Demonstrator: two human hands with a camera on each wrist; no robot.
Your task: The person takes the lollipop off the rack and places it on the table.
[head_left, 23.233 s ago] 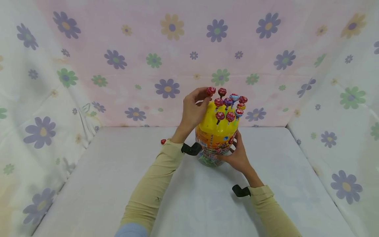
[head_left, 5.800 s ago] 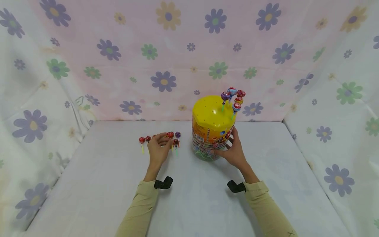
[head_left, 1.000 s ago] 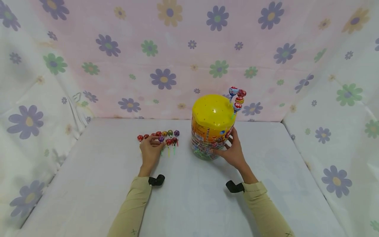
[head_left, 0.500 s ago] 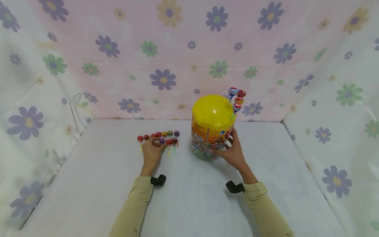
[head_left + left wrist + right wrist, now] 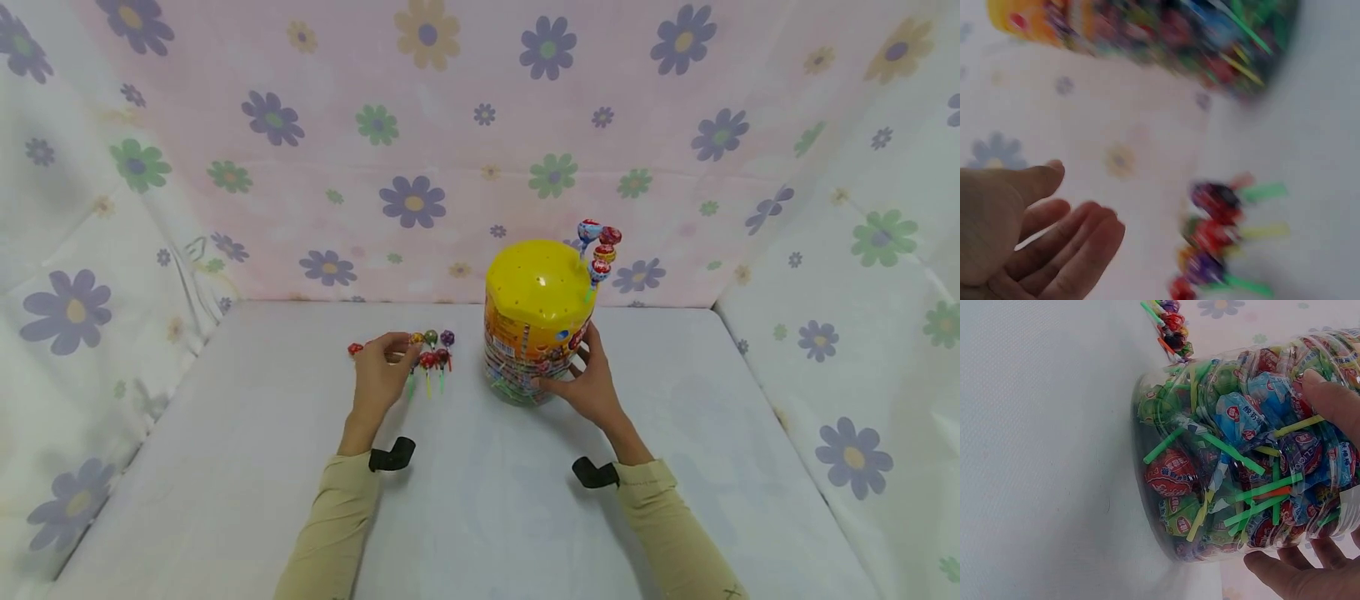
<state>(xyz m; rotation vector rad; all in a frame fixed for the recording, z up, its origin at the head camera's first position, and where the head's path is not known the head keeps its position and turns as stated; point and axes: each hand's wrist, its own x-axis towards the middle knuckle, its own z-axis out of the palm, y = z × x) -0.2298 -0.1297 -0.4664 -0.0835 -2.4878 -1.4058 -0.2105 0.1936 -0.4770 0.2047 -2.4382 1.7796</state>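
My right hand grips the lower side of a big clear jar full of wrapped lollipops. The jar stands upright on the table under a yellow lid with small holes. Several lollipops stick up from the lid's right edge. My left hand holds nothing, its fingers loosely bent and apart from the thumb. In the head view it hovers over two rows of lollipops lying on the table, hiding some of them. A purple lollipop and a red lollipop lie in the front row.
The white table runs back to a flower-print cloth wall, with similar cloth on both sides. A red lollipop shows at the left end of the back row. A purple lollipop lies at its right end.
Lollipops have moved from the lid to the table over the earlier frames. My left hand has just let go of the purple lollipop in the front row and lifted. My right hand stays on the jar.
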